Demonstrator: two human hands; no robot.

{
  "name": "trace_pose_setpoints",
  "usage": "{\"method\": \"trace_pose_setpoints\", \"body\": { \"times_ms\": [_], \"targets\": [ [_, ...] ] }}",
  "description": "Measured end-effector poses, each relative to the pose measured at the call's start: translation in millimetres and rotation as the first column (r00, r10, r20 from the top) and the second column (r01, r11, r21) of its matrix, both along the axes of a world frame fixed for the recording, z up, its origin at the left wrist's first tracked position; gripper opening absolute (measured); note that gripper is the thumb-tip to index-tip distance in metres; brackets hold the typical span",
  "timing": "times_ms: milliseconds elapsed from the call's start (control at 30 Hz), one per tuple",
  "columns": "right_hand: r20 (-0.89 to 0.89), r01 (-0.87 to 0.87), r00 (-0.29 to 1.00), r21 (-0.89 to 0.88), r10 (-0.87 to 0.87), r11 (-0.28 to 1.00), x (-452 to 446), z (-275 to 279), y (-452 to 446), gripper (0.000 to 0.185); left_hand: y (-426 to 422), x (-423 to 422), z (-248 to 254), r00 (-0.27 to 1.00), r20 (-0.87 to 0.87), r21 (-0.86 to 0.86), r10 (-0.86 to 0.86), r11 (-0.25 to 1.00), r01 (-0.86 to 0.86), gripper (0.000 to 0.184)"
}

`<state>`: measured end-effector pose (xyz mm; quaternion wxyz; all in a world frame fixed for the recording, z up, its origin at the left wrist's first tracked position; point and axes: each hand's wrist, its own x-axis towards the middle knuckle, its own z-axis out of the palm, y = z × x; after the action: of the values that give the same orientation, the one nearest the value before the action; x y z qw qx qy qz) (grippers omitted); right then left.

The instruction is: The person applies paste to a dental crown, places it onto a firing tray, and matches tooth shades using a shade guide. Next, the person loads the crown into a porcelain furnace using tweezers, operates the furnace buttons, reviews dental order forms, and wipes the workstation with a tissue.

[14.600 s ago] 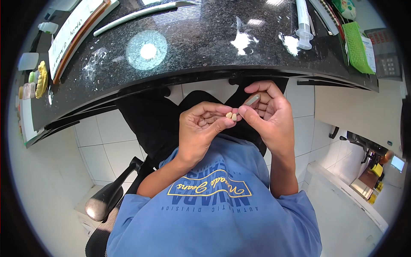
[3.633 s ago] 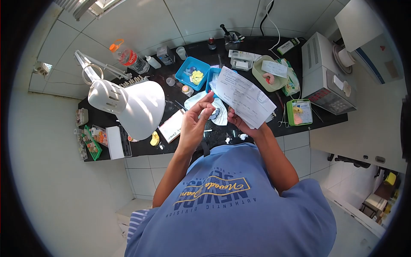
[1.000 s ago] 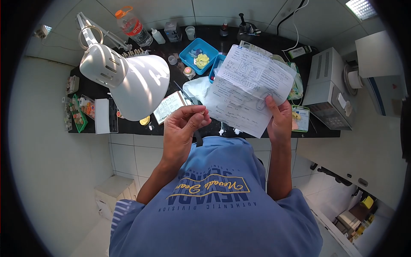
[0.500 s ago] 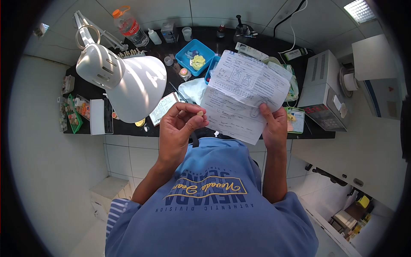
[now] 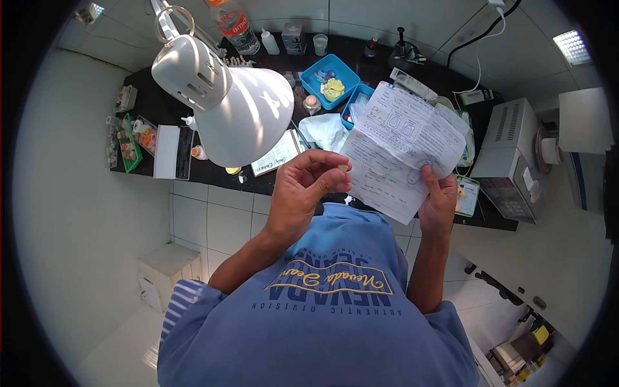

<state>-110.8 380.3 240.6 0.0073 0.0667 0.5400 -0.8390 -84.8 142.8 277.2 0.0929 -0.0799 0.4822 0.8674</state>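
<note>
Between the thumb and fingers of my left hand (image 5: 308, 187) is a tiny yellowish piece (image 5: 343, 168), mostly covered by the fingertips; its kind is too small to make out. My right hand (image 5: 438, 200) grips the lower right edge of a creased white paper form (image 5: 393, 151), thumb on its face. The form carries printed lines, tooth-like diagrams and handwriting, and is held tilted above the counter. Behind its left edge, a blue tray (image 5: 358, 103) is partly hidden. A white cloth (image 5: 322, 131) lies left of the form.
A white desk lamp (image 5: 248, 116) reaches over the black counter (image 5: 219, 182). Another blue tray (image 5: 330, 64) holds yellow and bluish pieces. A plastic bottle (image 5: 235, 29) stands at the back, a grey appliance (image 5: 509, 155) at the right, and a green rack (image 5: 129, 151) at the left.
The whole view has shifted, so the counter and both hands appear farther right. Both hands keep their holds; the small piece is now more covered by my left fingertips.
</note>
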Motion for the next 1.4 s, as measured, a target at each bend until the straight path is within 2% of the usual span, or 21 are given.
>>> {"method": "trace_pose_setpoints", "body": {
  "times_ms": [200,267,300,367,467,500,567,767,800,867,900,967,1000,1067,1100,1167,1200,1267,1333,1367,1400],
  "targets": [
    [0.029,0.01,1.0,-0.008,-0.01,1.0,-5,-5,2,0.032,0,0,4,0.998,0.053,0.059,-0.022,0.998,0.019,0.019],
    [0.051,-0.012,0.999,0.185,0.002,0.983,-8,-1,-2,0.042,-1,0,5,0.997,0.065,0.081,-0.037,0.996,0.032,0.019],
    [0.051,-0.011,0.999,0.184,0.002,0.983,-9,-1,-3,0.042,-1,0,5,0.994,0.099,0.136,-0.055,0.99,0.042,0.019],
    [-0.011,0.025,1.0,0.432,-0.023,0.902,-11,-1,-7,0.052,-4,-1,4,0.988,0.13,0.19,-0.078,0.98,0.052,0.02],
    [-0.099,0.059,0.995,0.442,-0.017,0.895,-12,-5,-9,0.054,-8,0,-2,0.986,0.108,0.304,-0.128,0.948,0.09,0.02],
    [-0.098,0.06,0.995,0.442,-0.019,0.895,-11,-7,-5,0.054,-8,0,-3,0.984,0.112,0.336,-0.139,0.937,0.094,0.02],
    [0.094,-0.104,0.993,0.501,0.066,0.859,-9,-11,5,0.05,-8,-1,-4,0.982,0.114,0.368,-0.153,0.924,0.101,0.02],
    [0.012,-0.066,0.997,0.533,0.071,0.843,-4,-2,1,0.04,-5,-5,-5,0.979,0.125,0.384,-0.161,0.918,0.102,0.021],
    [0.01,-0.063,0.998,0.534,0.068,0.843,-3,-2,3,0.04,-3,-7,-6,0.981,0.127,0.324,-0.146,0.941,0.098,0.019],
    [0.019,-0.096,0.993,0.708,0.118,0.7,-1,-3,11,0.025,1,-13,-13,0.984,0.122,0.261,-0.133,0.96,0.098,0.017],
    [0.01,-0.088,0.993,0.709,0.115,0.7,0,-2,14,0.025,2,-20,-27,0.993,0.092,0.09,-0.078,0.994,0.07,0.016],
    [0.072,-0.11,0.993,0.86,0.097,0.498,2,-1,18,0.013,1,-38,-62,0.999,-0.013,-0.197,0.036,0.98,-0.038,0.015],
    [0.063,-0.102,0.994,0.861,0.093,0.499,4,-3,20,0.013,-3,-50,-84,0.996,-0.047,-0.326,0.077,0.941,-0.088,0.012],
    [-0.191,0.16,0.98,0.929,0.062,0.333,10,-6,22,0.009,-11,-74,-114,0.967,-0.236,-0.694,0.099,0.679,-0.239,0.009],
    [-0.167,0.147,0.986,0.907,0.017,0.396,12,-1,21,0.01,-11,-86,-113,0.952,-0.286,-0.729,0.113,0.618,-0.292,0.008],
    [-0.198,0.194,0.98,0.91,-0.028,0.365,18,1,27,0.009,-12,-112,-122,0.888,-0.447,-0.746,0.109,0.503,-0.437,0.009],
    [-0.225,0.234,0.972,0.914,-0.066,0.332,22,1,31,0.009,-17,-126,-126,0.893,-0.451,-0.84,-0.002,0.34,-0.423,0.01],
    [-0.208,0.23,0.973,0.93,-0.103,0.288,29,2,40,0.009,-20,-153,-137,0.844,-0.506,-0.862,-0.18,0.068,-0.502,0.012],
    [-0.118,0.132,0.99,0.966,-0.076,0.221,36,3,50,0.009,-17,-178,-152,0.866,-0.451,-0.888,-0.218,0.009,-0.46,0.016],
    [-0.136,0.163,0.984,0.953,-0.119,0.257,39,4,49,0.009,-15,-187,-158,0.885,-0.394,-0.906,-0.247,-0.057,-0.419,0.02],
    [-0.139,0.167,0.982,0.953,-0.126,0.254,42,3,52,0.009,-12,-191,-161,0.883,-0.397,-0.905,-0.253,-0.053,-0.422,0.02]
  ]
}}
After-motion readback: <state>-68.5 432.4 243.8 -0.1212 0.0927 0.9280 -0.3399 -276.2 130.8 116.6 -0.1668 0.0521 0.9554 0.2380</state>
